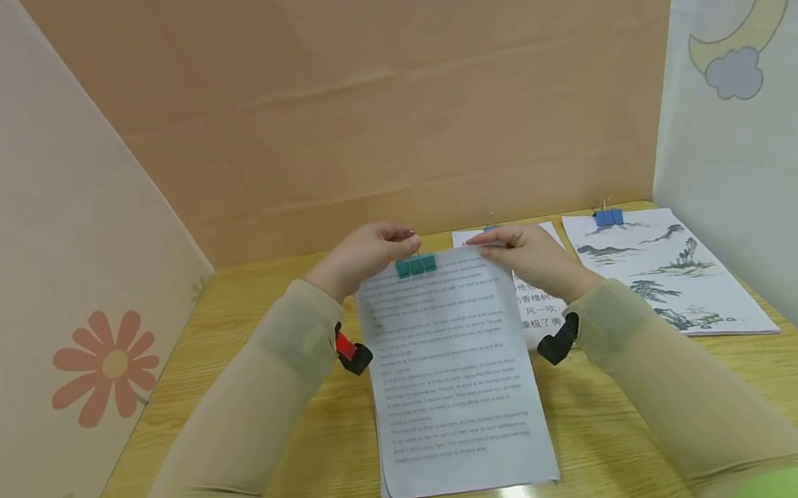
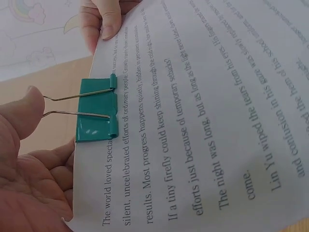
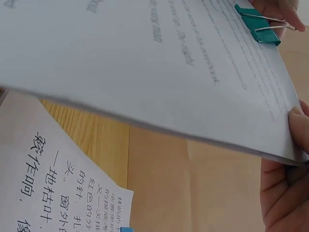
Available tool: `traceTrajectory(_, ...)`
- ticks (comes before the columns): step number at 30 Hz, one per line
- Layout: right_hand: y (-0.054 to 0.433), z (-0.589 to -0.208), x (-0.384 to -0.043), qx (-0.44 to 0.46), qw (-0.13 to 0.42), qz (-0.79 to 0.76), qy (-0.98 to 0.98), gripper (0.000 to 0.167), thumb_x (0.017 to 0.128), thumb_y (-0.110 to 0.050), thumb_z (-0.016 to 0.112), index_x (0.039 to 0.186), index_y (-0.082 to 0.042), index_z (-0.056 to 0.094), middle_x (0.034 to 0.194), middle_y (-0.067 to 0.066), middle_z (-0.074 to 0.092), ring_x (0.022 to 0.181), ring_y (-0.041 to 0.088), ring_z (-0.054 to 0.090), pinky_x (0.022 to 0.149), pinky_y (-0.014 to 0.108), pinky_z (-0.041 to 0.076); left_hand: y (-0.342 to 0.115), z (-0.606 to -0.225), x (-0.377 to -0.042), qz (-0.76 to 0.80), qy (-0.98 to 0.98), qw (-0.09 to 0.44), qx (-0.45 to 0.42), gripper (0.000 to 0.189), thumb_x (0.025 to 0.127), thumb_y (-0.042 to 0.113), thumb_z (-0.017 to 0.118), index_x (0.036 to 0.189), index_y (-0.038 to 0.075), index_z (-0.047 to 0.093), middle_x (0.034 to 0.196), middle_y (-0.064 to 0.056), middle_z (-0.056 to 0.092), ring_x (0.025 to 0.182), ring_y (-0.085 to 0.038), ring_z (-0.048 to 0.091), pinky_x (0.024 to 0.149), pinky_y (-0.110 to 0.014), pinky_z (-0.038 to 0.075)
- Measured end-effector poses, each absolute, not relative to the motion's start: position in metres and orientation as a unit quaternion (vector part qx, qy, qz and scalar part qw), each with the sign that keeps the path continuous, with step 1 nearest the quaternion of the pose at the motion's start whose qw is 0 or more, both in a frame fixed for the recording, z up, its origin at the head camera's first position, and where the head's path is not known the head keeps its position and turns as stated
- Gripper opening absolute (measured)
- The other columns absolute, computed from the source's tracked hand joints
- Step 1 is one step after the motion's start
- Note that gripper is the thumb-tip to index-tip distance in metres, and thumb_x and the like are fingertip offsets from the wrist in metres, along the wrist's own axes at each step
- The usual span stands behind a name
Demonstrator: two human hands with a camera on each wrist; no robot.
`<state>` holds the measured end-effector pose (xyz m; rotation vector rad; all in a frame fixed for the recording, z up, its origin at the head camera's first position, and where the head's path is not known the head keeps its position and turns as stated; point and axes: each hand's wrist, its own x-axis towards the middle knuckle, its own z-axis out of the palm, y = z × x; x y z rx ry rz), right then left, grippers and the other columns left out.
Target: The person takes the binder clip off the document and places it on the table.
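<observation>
A stack of printed English sheets (image 1: 454, 376) is held up at its top edge, its lower end towards the person. A teal binder clip (image 2: 96, 110) bites the middle of that edge, its wire handles pointing away from the text. My left hand (image 1: 367, 255) holds the clip's handles, the thumb (image 2: 29, 113) at their tips and other fingers behind the paper. Near the top right corner, my right hand (image 1: 532, 257) pinches the stack between the thumb (image 3: 300, 128) on the printed face and fingers underneath.
Behind the right hand lies a sheet with Chinese text (image 1: 539, 310), a blue clip (image 1: 492, 228) at its top. Further right, landscape-painted sheets (image 1: 662, 269) carry another blue binder clip (image 1: 608, 217). Panels stand on both sides and behind the wooden table (image 1: 306, 463).
</observation>
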<state>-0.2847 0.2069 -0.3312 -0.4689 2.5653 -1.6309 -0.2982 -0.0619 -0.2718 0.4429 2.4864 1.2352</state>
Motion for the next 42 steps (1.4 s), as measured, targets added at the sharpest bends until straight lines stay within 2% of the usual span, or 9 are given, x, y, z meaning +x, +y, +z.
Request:
traceTrajectory(5,0.205,-0.328,-0.285,-0.142,0.032,-0.533,0.833,0.034,0.097,-0.029,0.059,0.129,-0.016,0.062,0.115,0.007,0.066,0.097,0.019,0.064,0.086,0.036,0.047,-0.061,-0.271,-0.299,0.45,0.866,0.157,0.154,0.056,0.096,0.041,0.057,0.142,0.012,0.047,0.137,-0.002,0.053,0.13,-0.022,0.044,0.107,-0.044,0.034)
traceTrajectory(10,0.204,-0.327,-0.287,-0.141,0.027,-0.524,0.84,0.032,0.097,-0.029,0.059,0.126,-0.015,0.064,0.114,0.008,0.066,0.095,0.02,0.064,0.082,0.036,0.048,-0.06,-0.271,-0.298,0.462,0.862,0.144,0.149,0.054,0.096,0.038,0.058,0.141,0.01,0.048,0.135,-0.003,0.055,0.13,-0.021,0.044,0.107,-0.043,0.034)
traceTrajectory(16,0.203,-0.324,-0.287,-0.135,0.033,-0.525,0.84,0.031,0.097,-0.028,0.06,0.124,-0.013,0.065,0.114,0.009,0.066,0.094,0.021,0.063,0.081,0.035,0.046,-0.058,-0.272,-0.298,0.453,0.873,0.107,0.148,0.049,0.095,0.039,0.059,0.137,0.013,0.054,0.137,0.0,0.053,0.126,-0.018,0.047,0.106,-0.039,0.035)
traceTrajectory(24,0.203,-0.324,-0.285,-0.138,0.038,-0.529,0.836,0.031,0.097,-0.027,0.059,0.124,-0.012,0.065,0.117,0.009,0.064,0.097,0.022,0.062,0.084,0.037,0.044,-0.057,-0.277,-0.297,0.476,0.863,0.081,0.149,0.043,0.096,0.034,0.059,0.134,0.012,0.057,0.13,-0.001,0.059,0.118,-0.016,0.053,0.104,-0.037,0.037)
traceTrajectory(36,0.206,-0.326,-0.288,-0.139,0.025,-0.526,0.839,0.03,0.096,-0.027,0.061,0.122,-0.012,0.066,0.115,0.009,0.065,0.097,0.02,0.062,0.085,0.035,0.045,-0.069,-0.27,-0.298,0.521,0.844,0.06,0.11,0.043,0.097,0.035,0.058,0.135,0.017,0.055,0.126,0.003,0.06,0.12,-0.017,0.052,0.107,-0.042,0.033)
traceTrajectory(42,0.208,-0.326,-0.289,-0.135,0.019,-0.528,0.838,0.03,0.096,-0.027,0.062,0.121,-0.011,0.067,0.113,0.01,0.066,0.095,0.019,0.062,0.089,0.036,0.043,-0.08,-0.264,-0.3,0.571,0.815,0.033,0.093,0.037,0.097,0.03,0.058,0.131,0.014,0.059,0.125,-0.002,0.061,0.121,-0.019,0.052,0.108,-0.043,0.032)
